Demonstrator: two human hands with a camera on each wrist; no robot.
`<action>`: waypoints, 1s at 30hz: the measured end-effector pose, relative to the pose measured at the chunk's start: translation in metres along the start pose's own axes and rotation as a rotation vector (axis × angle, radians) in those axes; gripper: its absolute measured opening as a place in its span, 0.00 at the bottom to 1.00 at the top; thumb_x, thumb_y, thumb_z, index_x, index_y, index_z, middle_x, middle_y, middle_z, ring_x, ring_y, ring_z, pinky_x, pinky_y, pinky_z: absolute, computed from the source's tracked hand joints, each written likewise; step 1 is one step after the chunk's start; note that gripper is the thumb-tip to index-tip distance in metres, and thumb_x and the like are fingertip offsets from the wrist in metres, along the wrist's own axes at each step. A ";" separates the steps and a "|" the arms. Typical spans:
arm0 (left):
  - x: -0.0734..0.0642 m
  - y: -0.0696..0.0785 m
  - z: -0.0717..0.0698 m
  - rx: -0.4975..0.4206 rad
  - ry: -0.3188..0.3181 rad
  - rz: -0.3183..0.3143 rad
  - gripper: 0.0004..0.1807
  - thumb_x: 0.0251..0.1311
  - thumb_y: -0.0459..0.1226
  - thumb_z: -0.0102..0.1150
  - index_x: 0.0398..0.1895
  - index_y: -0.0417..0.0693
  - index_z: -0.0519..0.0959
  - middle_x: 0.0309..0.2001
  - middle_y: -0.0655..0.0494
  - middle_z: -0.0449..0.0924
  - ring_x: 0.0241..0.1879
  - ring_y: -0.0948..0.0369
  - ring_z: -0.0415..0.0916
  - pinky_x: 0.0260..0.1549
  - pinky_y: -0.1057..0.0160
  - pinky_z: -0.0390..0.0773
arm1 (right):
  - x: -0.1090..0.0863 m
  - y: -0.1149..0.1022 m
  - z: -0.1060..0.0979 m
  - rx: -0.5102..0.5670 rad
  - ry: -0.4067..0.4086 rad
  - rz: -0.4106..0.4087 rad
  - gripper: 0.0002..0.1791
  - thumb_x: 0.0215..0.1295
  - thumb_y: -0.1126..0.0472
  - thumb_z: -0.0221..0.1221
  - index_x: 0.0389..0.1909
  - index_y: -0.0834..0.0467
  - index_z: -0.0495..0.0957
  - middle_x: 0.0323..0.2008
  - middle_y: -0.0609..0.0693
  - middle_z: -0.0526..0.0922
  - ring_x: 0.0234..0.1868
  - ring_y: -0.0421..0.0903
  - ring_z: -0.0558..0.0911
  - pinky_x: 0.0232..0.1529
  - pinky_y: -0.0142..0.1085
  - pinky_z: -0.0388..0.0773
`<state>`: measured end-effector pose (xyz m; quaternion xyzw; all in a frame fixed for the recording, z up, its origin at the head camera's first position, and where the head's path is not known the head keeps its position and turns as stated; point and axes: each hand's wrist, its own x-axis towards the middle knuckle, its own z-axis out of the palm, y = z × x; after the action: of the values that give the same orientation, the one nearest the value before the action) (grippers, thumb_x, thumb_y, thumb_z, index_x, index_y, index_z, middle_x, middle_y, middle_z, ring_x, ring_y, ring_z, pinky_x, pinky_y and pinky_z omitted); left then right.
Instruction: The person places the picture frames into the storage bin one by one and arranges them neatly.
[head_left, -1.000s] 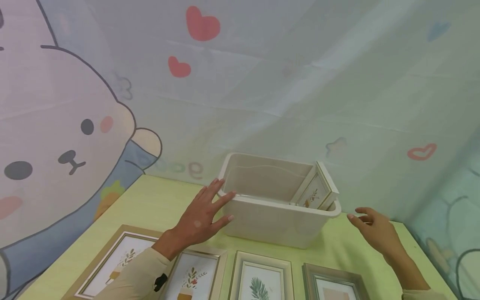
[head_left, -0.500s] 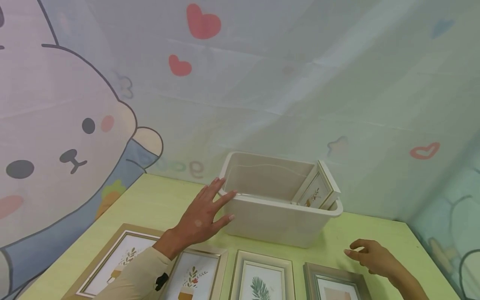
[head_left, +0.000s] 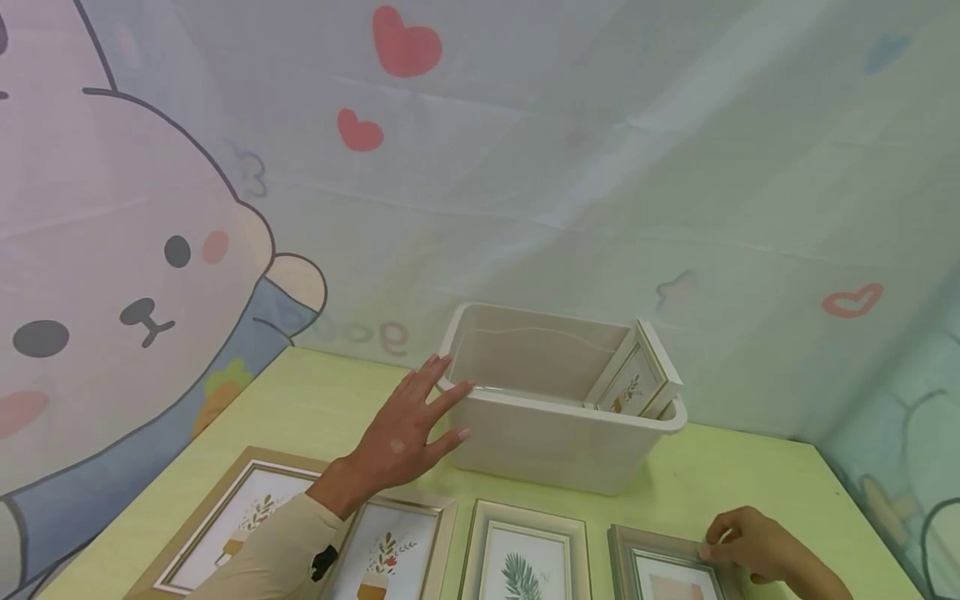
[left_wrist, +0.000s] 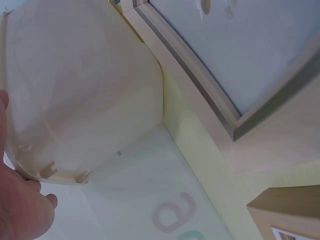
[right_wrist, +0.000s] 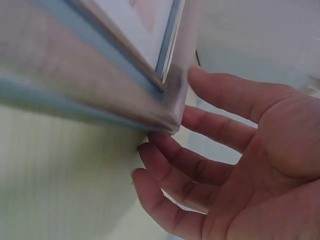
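Observation:
My left hand (head_left: 397, 435), fingers spread and mostly straight, rests at the left front corner of a white plastic bin (head_left: 542, 450). In the left wrist view, part of that hand (left_wrist: 22, 200) shows beside the bin's rim. At the front right, my right hand (head_left: 757, 546) holds the far right corner of a grey-brown picture frame (head_left: 626, 558) lying on the table. The right wrist view has the thumb (right_wrist: 220, 90) against the frame's edge (right_wrist: 182, 75), with fingers curled behind and below the corner. Inside the bin's right end, a white picture frame (head_left: 660, 367) leans on its side.
Along the front of the yellow-green table (head_left: 352, 371) lie a palm-leaf picture frame (head_left: 472, 550), a plant-print frame (head_left: 435, 542) and a larger tan frame (head_left: 225, 483) partly under the left sleeve. A printed cloth backdrop (head_left: 525, 183) stands right behind the bin.
My right hand has come down and nearer from beside the bin to the grey-brown frame's corner, and now grips it. The left hand and the bin stay put.

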<state>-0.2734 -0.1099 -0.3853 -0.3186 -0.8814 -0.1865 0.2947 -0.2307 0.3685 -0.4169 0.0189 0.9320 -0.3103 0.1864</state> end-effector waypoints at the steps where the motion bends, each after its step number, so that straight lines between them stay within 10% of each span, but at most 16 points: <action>1: 0.000 0.000 0.000 -0.001 -0.001 -0.001 0.33 0.62 0.49 0.65 0.70 0.55 0.71 0.76 0.40 0.59 0.77 0.43 0.55 0.71 0.38 0.59 | 0.001 0.001 0.001 0.004 0.002 0.023 0.10 0.62 0.62 0.67 0.38 0.64 0.81 0.33 0.50 0.82 0.30 0.44 0.74 0.26 0.37 0.78; 15: 0.000 0.000 0.002 -0.001 0.029 0.011 0.34 0.60 0.48 0.67 0.70 0.54 0.72 0.75 0.39 0.59 0.76 0.42 0.56 0.70 0.38 0.61 | 0.000 -0.005 0.015 -0.129 0.035 0.123 0.09 0.53 0.66 0.66 0.34 0.60 0.77 0.32 0.54 0.79 0.30 0.50 0.80 0.26 0.45 0.85; 30: 0.001 0.001 0.002 -0.024 0.041 0.003 0.32 0.60 0.47 0.67 0.68 0.52 0.74 0.75 0.39 0.61 0.76 0.42 0.56 0.69 0.36 0.61 | -0.006 -0.028 0.034 -0.456 0.243 0.000 0.14 0.43 0.64 0.65 0.31 0.65 0.73 0.24 0.53 0.76 0.24 0.51 0.72 0.25 0.44 0.72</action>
<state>-0.2742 -0.1076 -0.3857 -0.3194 -0.8725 -0.2031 0.3090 -0.2177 0.3265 -0.4241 0.0134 0.9934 -0.0877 0.0725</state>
